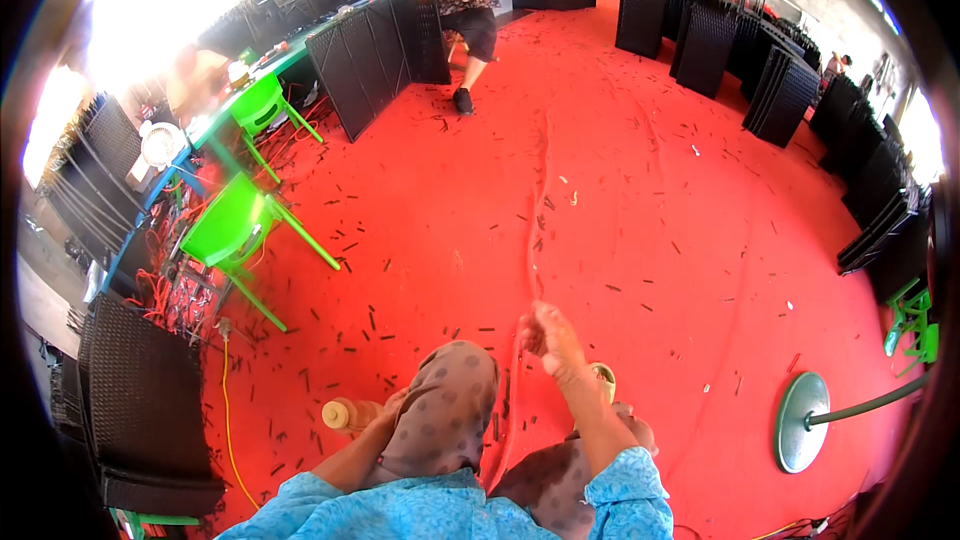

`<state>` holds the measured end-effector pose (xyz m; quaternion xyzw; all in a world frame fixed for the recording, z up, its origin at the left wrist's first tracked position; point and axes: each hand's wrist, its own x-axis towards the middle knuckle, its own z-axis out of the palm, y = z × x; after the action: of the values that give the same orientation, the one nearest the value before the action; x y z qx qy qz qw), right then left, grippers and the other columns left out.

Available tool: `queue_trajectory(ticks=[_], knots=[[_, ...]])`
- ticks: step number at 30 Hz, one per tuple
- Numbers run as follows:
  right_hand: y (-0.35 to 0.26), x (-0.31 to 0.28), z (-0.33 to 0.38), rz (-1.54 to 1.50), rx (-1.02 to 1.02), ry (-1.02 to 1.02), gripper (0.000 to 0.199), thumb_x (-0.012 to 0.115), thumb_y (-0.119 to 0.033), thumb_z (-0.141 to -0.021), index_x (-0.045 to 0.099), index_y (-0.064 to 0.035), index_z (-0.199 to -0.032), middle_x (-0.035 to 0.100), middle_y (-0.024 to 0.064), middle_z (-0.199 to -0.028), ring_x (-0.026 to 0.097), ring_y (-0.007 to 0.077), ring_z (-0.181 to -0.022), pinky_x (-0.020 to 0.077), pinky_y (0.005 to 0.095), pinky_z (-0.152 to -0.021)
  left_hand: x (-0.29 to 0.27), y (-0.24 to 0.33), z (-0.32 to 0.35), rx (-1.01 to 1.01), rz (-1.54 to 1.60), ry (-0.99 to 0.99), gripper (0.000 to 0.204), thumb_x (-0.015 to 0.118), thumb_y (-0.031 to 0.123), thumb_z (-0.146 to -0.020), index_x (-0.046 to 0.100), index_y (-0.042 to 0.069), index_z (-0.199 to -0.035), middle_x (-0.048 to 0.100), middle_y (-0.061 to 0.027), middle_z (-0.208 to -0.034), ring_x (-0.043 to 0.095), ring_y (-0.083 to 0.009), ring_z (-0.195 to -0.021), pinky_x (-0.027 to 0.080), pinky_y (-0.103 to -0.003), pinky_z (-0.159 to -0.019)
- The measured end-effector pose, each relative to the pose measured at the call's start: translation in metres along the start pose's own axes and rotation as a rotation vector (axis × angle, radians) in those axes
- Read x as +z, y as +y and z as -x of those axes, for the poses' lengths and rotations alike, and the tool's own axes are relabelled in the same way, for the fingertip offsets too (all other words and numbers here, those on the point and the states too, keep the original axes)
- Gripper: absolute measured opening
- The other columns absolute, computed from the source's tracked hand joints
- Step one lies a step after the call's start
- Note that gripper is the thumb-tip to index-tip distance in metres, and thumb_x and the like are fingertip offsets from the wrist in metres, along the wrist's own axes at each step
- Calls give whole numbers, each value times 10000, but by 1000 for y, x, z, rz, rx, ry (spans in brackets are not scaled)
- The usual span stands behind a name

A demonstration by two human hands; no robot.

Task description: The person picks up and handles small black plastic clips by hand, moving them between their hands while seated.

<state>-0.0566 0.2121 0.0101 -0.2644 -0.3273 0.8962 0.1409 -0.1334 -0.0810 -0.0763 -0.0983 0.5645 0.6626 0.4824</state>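
My left hand (pixel 385 422) is beside my left knee, its fingers mostly hidden, closed round a bottle (pixel 350 415) with a pale yellowish cap and a brownish body. The bottle lies tilted outward to the left. In front of me my right hand (pixel 553 338) is raised over the red floor (pixel 620 220). Its fingers are loosely bent and apart, slightly blurred, and nothing shows in them. I am seated, in a blue patterned top and spotted trousers, with a yellow-green shoe (pixel 604 380) showing behind my right forearm.
Dark scraps litter the floor. Green chairs (pixel 225 220) line a bench at left, near black woven panels (pixel 140 390) and a yellow cord (pixel 228 420). A person (pixel 465 0) holds a black panel (pixel 365 60) ahead. Panel stacks (pixel 705 45) and a round green base (pixel 802 422) stand at right.
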Motion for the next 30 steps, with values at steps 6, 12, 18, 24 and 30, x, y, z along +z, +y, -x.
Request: queue_trajectory(ticks=[6, 12, 18, 24, 30], knots=[[154, -70, -54, 63, 467, -348, 205, 454, -245, -827, 527, -97, -947, 586, 19, -817, 559, 131, -642, 470, 287, -549, -9, 6, 12, -17, 155, -114, 196, 500, 192, -823, 531, 37, -937, 588, -68, -871, 560, -145, -784, 469, -273, -680], [199, -38, -9, -150, 739, -275, 222, 448, -239, -826, 523, -82, -963, 582, 39, -849, 560, 151, -674, 468, 310, -584, -34, 0, 22, 545, -901, -237, 267, 513, 207, -817, 517, 56, -1037, 578, -68, -930, 562, -154, -813, 475, -278, -689], [197, -39, -2, -145, 743, -195, 239, 441, -232, -824, 519, -67, -978, 577, 59, -882, 561, 170, -707, 467, 333, -619, -24, 11, 46, -167, 77, -113, 225, 539, 187, -804, 558, 58, -987, 596, -62, -882, 580, -146, -736, 493, -282, -617], [212, -41, 7, -151, 767, -173, 256, 435, -225, -823, 515, -52, -994, 573, 79, -914, 562, 189, -740, 465, 356, -654, -28, 12, 37, 90, 242, -113, 72, 529, 107, -792, 562, 59, -836, 599, -39, -733, 570, -118, -601, 484, -249, -555], [216, -34, 9, -166, 797, -181, 274, 429, -218, -822, 511, -37, -1010, 569, 99, -946, 563, 208, -773, 464, 379, -690, -32, 13, 53, -150, 195, -22, 150, 524, 140, -791, 565, 44, -899, 597, -61, -806, 577, -150, -680, 482, -273, -613]])
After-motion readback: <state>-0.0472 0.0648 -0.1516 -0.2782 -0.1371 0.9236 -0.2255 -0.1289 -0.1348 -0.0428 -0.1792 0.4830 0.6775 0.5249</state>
